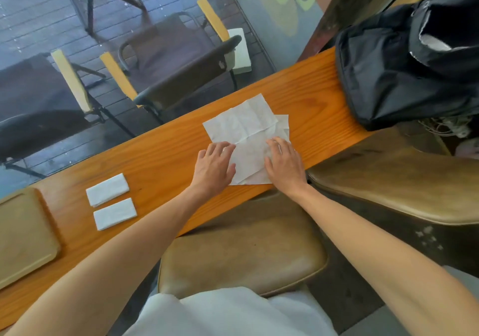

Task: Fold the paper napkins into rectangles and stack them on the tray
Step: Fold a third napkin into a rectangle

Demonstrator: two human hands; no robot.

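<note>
An unfolded white paper napkin [246, 131] lies creased and flat on the orange wooden counter [160, 159]. A second napkin [283, 123] peeks out from under its right edge. My left hand [215, 164] rests flat on the napkin's near left part, fingers spread. My right hand [283, 164] presses flat on its near right part. Two napkins folded into rectangles [107, 189] [115, 214] lie side by side on the counter to the left. A tan tray [23, 234] sits at the far left with nothing on it.
A black backpack [404, 66] stands on the counter's right end. Tan padded stools [241, 255] [404, 180] sit below the counter's near edge. Beyond a glass pane are dark chairs [176, 58] on a deck.
</note>
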